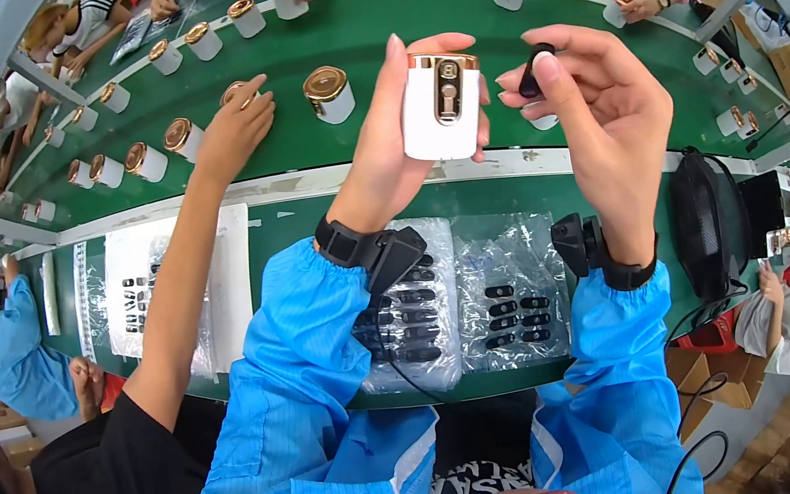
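Green conveyor belt [298, 129], white gold-topped units [329, 93], bagged black parts [514, 306]

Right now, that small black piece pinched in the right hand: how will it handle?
The small black piece looks tiny and light: the right hand holds it by two fingertips alone. Its rounded, glossy look suggests it may slip or roll if dropped. It seems rigid, keeping its shape in the pinch. The left hand holds the white case.
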`<act>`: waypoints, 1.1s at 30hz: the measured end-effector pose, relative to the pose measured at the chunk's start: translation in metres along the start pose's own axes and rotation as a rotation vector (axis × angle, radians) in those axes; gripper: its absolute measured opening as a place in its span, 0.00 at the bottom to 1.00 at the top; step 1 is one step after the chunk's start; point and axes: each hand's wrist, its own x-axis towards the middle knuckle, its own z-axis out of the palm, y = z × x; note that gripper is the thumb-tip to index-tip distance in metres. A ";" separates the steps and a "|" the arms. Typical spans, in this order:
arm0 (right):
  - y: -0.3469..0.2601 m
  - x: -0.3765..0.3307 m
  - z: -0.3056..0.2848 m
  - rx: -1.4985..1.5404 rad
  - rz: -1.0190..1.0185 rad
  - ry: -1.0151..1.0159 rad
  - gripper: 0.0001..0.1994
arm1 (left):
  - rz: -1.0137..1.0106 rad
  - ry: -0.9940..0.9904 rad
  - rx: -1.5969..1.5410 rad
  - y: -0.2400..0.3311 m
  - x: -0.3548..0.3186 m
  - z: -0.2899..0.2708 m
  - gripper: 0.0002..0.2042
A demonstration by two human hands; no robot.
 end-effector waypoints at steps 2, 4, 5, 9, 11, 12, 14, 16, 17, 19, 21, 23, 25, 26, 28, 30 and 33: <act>0.002 -0.001 0.001 0.008 -0.020 0.017 0.12 | -0.017 -0.020 0.022 0.000 0.001 0.003 0.34; 0.002 -0.002 -0.002 -0.046 -0.067 -0.013 0.11 | -0.033 -0.025 0.033 0.000 0.000 0.004 0.34; 0.002 -0.002 -0.005 -0.108 -0.121 -0.045 0.10 | -0.034 -0.027 0.054 0.000 0.000 0.003 0.34; 0.000 -0.004 0.000 -0.081 -0.134 -0.104 0.08 | -0.044 -0.011 0.089 -0.001 -0.001 0.005 0.33; 0.001 -0.005 0.003 -0.037 -0.115 -0.115 0.07 | -0.060 0.025 0.083 -0.002 -0.001 0.007 0.33; 0.002 -0.005 0.004 -0.040 -0.102 -0.126 0.07 | -0.062 0.024 0.082 -0.002 -0.001 0.008 0.33; 0.004 -0.005 0.005 -0.044 -0.078 -0.149 0.08 | -0.063 0.044 0.087 -0.001 -0.001 0.012 0.32; 0.003 -0.006 0.007 -0.053 -0.079 -0.144 0.08 | -0.062 0.055 0.092 -0.001 -0.001 0.012 0.32; 0.003 -0.006 0.009 -0.061 -0.079 -0.141 0.08 | -0.061 0.039 0.080 -0.001 -0.002 0.011 0.31; 0.002 -0.007 0.012 -0.066 -0.082 -0.138 0.08 | -0.060 0.008 0.058 -0.001 -0.003 0.011 0.31; 0.001 -0.007 0.013 -0.073 -0.074 -0.140 0.08 | -0.062 0.024 0.067 0.000 -0.003 0.013 0.31; 0.001 -0.007 0.013 -0.079 -0.069 -0.139 0.08 | -0.069 0.054 0.078 -0.001 -0.002 0.015 0.31; 0.002 -0.007 0.013 -0.082 -0.071 -0.130 0.08 | -0.071 0.038 0.071 -0.003 -0.001 0.016 0.31; 0.002 -0.007 0.013 -0.080 -0.073 -0.125 0.08 | -0.073 0.023 0.065 -0.003 -0.001 0.016 0.31; 0.001 -0.006 0.013 -0.075 -0.071 -0.122 0.08 | -0.076 0.009 0.061 -0.003 -0.001 0.015 0.31; 0.001 -0.006 0.013 -0.071 -0.067 -0.119 0.08 | -0.075 0.000 0.056 -0.004 -0.001 0.014 0.31; 0.005 -0.005 0.013 -0.092 -0.097 -0.113 0.08 | -0.075 -0.012 0.056 -0.005 0.000 0.011 0.31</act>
